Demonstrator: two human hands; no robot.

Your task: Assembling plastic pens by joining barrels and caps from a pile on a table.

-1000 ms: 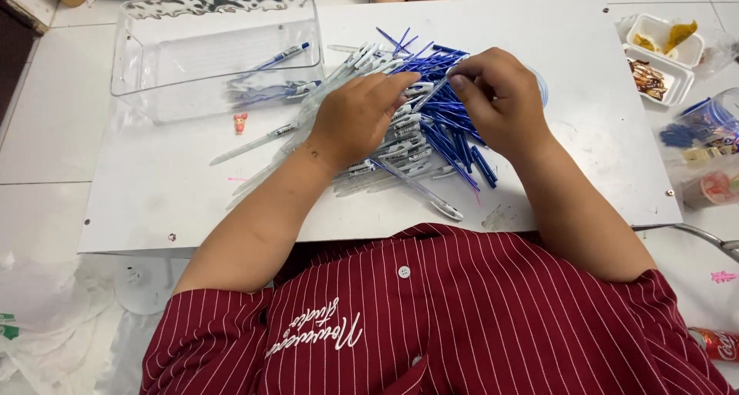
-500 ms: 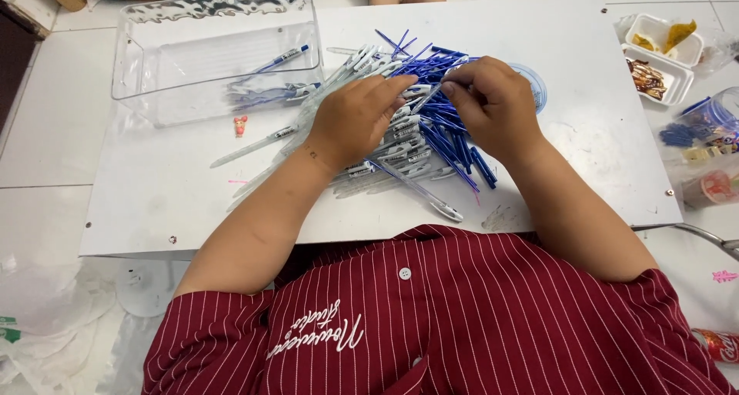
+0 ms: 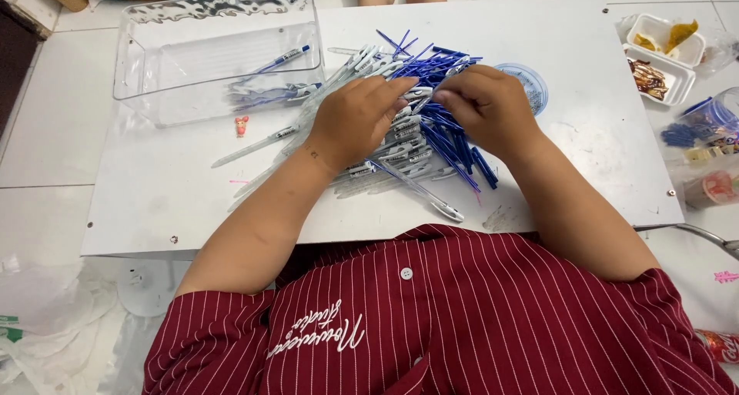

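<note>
Centrally, both hands meet over pen pile (image 3: 416,145): left hand (image 3: 356,122) and right hand (image 3: 485,106) pinch one pen together; tray (image 3: 138,64) at 10 o'clock.

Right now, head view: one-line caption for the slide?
Both hands, left and right, work on a pile of pen parts beside a clear tray.

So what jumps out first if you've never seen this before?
Mid-table, a heap of blue refills and clear plastic pen barrels spreads under both hands: the left hand rests on it, the right hand pinches a piece. At the far left stands a clear plastic tray holding a few finished pens.
</note>
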